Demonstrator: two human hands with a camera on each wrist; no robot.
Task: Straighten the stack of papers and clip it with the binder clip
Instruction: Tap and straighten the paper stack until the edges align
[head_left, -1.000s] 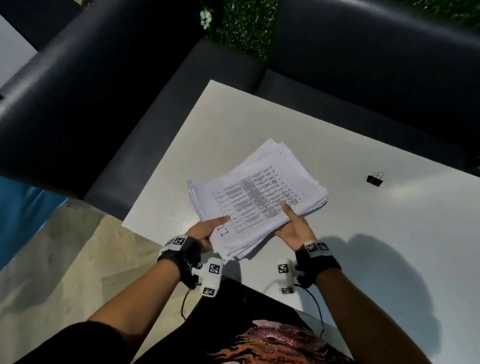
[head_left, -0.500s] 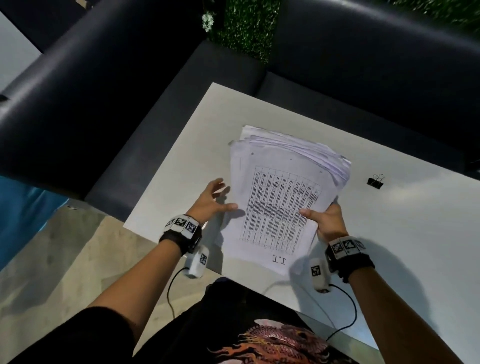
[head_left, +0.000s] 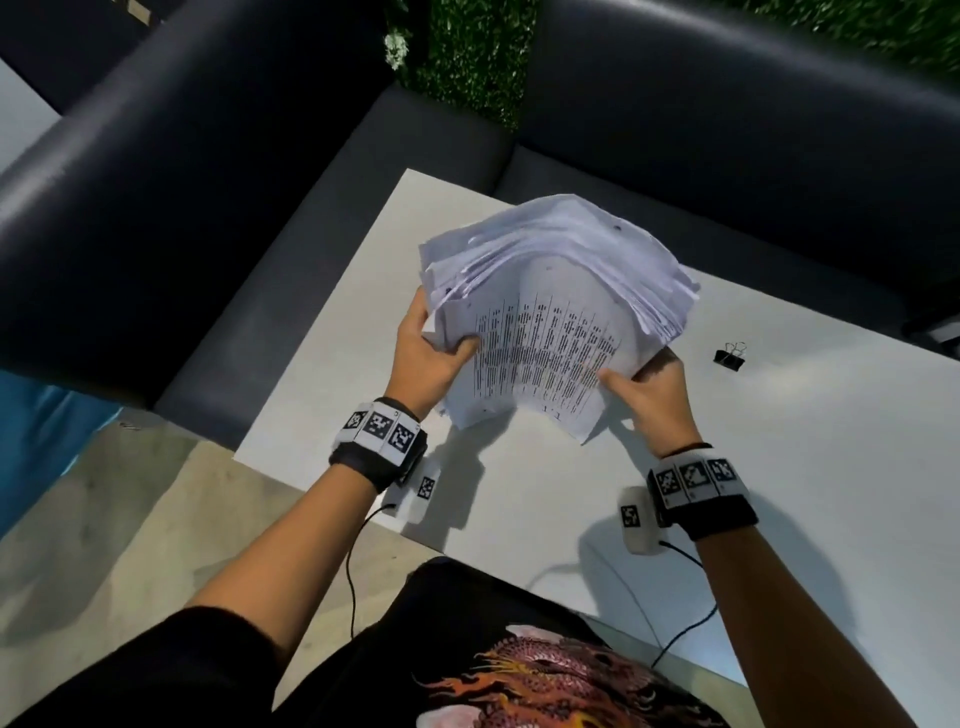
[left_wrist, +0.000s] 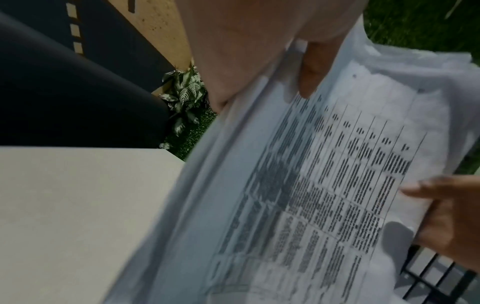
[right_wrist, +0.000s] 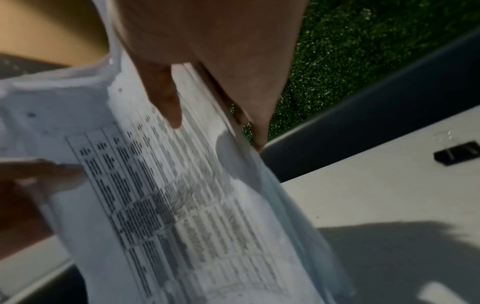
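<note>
Your left hand (head_left: 427, 353) and right hand (head_left: 647, 387) clamp the paper stack (head_left: 550, 312), fingers curled round its side edges; long axis points away from you, top fanned. Only your right-wrist view catches the binder clip (right_wrist: 457, 155) close, lying on the tabletop (right_wrist: 376, 195).

Stack of papers (head_left: 550, 332): top sheet carries a printed table, columns of dark text; too blurred to read in any view. Near its edge at 6 o'clock, two small marks resembling "1 1", not certain. Wrist bands (head_left: 382, 428) carry black-and-white square code markers, no letters. Binder clip (head_left: 728, 357): no legible marking.
</note>
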